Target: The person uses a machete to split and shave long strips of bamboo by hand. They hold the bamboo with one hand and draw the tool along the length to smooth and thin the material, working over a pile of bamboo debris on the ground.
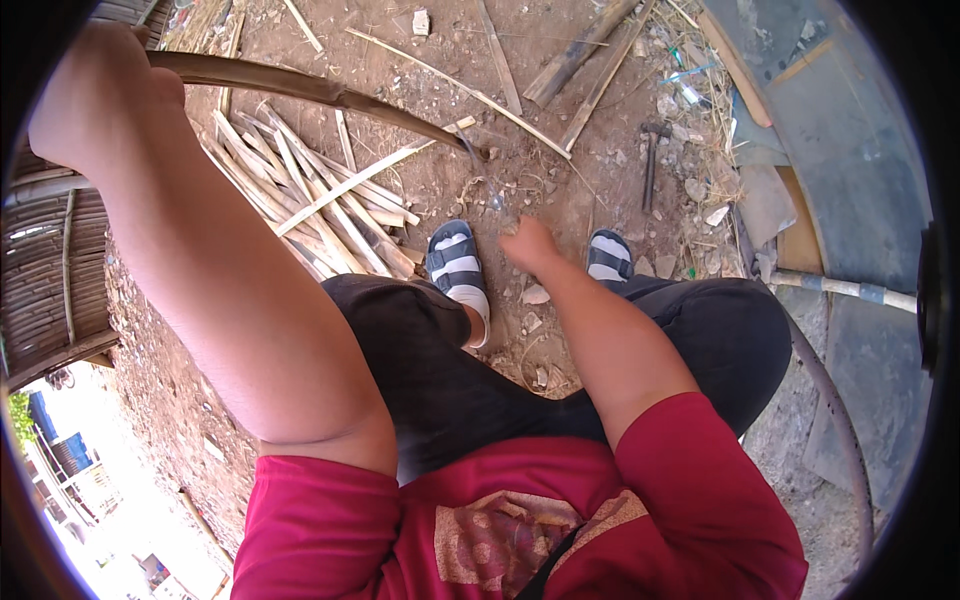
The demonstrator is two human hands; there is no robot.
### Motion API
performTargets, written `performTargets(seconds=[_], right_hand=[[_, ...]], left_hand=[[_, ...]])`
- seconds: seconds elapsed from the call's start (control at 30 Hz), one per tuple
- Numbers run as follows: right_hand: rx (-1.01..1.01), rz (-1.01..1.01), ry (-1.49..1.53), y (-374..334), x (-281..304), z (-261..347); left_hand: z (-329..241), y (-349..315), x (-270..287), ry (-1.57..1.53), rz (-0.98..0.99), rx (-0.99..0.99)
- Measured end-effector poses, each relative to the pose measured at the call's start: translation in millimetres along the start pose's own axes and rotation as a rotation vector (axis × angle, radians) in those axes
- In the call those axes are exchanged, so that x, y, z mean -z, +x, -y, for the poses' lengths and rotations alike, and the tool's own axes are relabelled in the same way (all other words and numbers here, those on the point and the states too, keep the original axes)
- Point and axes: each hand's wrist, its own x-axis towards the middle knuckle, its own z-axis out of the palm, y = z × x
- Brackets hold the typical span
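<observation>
My left hand [110, 90] is raised at the upper left, its fingers closed round one end of a long brown bamboo length [330, 93]. The bamboo slants down to the right, and its far end comes low over the dirt just ahead of my feet. My right hand [530, 245] is a closed fist, low between my sandalled feet and a short way from that far end. Something small and pale shows at its fingers, and a faint shiny patch lies beyond them. What the fist holds cannot be made out.
Split bamboo strips [310, 190] lie piled left of my feet. A hammer [652, 165] rests on the dirt to the right. Loose bamboo pieces [585, 50] lie ahead. Grey sheets [850, 130] stand along the right, a woven bamboo panel [60, 260] at the left.
</observation>
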Motion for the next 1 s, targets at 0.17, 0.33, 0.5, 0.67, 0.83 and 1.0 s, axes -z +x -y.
performTargets(seconds=[0.17,0.33,0.5,0.67,0.83,1.0], right_hand=[[-0.165,0.345,0.506,19.4,10.0,-13.7],[-0.119,0.370,0.157,22.0,85.3,47.2],[0.317,-0.227,0.229,0.4,102.1,99.9],[0.210,-0.213,0.274,-11.8,31.4,46.9],[0.072,-0.077,-0.051,10.6,-21.0,-22.2],[-0.187,0.349,0.343,8.1,40.8,16.0]], left_hand=[[0.3,-0.4,8.1,-0.034,-0.034,0.035],[14.6,7.0,12.7,-0.063,-0.055,0.041],[6.0,0.7,7.2,-0.070,-0.127,0.099],[64.7,42.9,32.1,0.244,0.058,-0.275],[32.3,9.6,14.1,0.105,-0.015,-0.148],[12.9,1.5,11.2,-0.124,-0.103,0.133]])
